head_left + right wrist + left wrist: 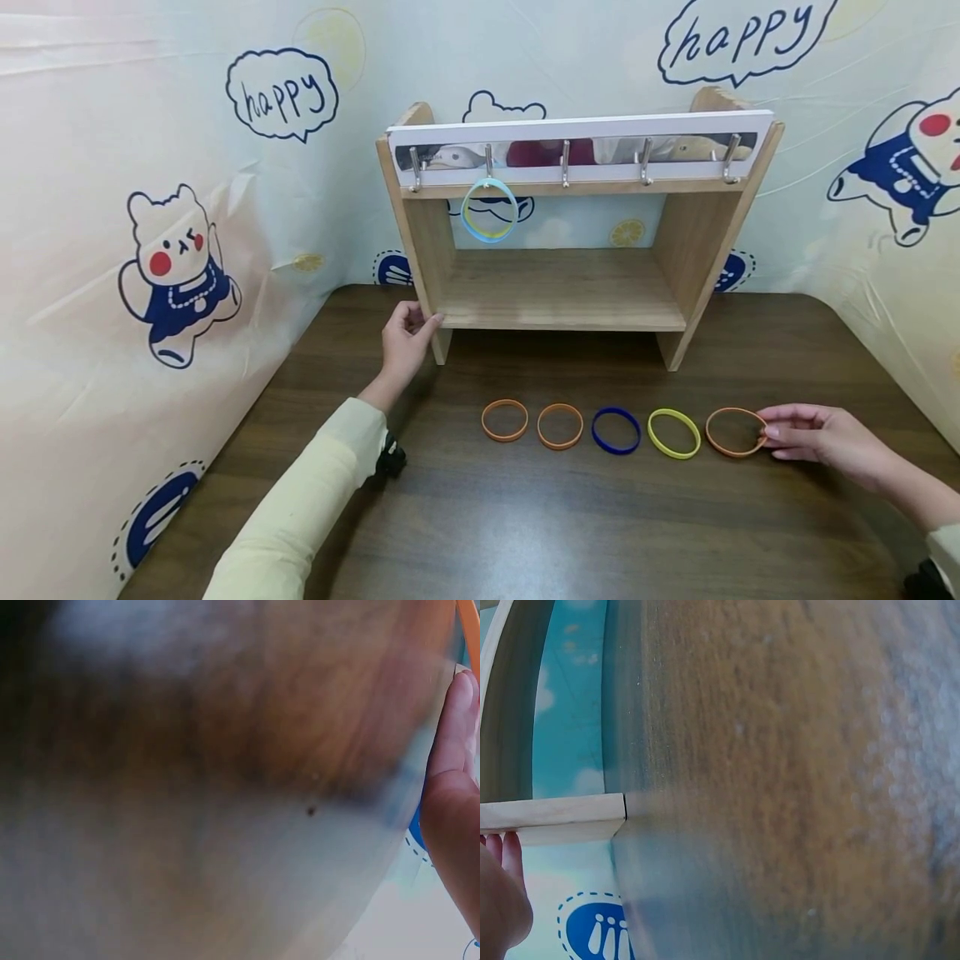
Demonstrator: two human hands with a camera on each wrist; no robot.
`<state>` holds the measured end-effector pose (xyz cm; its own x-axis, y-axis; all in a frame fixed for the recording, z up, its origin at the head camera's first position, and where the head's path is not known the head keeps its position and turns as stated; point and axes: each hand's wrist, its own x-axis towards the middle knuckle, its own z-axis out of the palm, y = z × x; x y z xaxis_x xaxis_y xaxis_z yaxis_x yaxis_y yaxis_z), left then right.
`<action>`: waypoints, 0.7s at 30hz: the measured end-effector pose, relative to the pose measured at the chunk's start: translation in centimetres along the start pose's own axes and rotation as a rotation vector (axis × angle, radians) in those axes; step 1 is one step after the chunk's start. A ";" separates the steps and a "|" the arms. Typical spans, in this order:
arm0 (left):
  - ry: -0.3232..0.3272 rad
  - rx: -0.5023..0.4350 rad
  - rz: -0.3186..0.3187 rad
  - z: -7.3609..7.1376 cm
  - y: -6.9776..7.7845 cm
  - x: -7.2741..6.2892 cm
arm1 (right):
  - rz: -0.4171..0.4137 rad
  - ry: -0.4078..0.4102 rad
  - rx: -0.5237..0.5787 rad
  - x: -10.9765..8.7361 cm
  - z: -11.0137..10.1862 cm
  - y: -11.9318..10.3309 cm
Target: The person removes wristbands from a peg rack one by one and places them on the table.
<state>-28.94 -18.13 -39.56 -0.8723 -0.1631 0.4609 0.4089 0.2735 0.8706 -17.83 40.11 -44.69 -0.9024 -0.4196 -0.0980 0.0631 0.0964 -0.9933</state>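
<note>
My left hand (407, 337) grips the lower left side of a wooden rack (562, 287), thumb at the panel's front edge. In the left wrist view its fingers (511, 859) touch the panel. On the right, my right hand (821, 437) pinches the right edge of an orange bracelet (731, 453). That bracelet ends a row on the table with a yellow bracelet (654, 434), a dark blue bracelet (596, 433) and two more orange ones. From the second hook (489, 158) hang a light blue bracelet (463, 218) and, seemingly, a yellow one behind it.
The rack stands on a dark wooden table (525, 525), with several metal hooks along its white-framed, reflective top strip (581, 123). Behind and beside the table hangs a printed cloth (292, 200) with cartoon bears and lettering.
</note>
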 end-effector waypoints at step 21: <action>-0.014 -0.007 -0.012 -0.2 0.0 -0.1 | 0.089 0.001 -0.185 0.1 0.2 -0.7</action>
<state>-28.82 -18.30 -39.55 -0.8808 -0.1533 0.4479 0.4001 0.2648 0.8774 -17.85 39.86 -44.02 -0.8973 -0.4008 -0.1848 0.0636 0.2970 -0.9528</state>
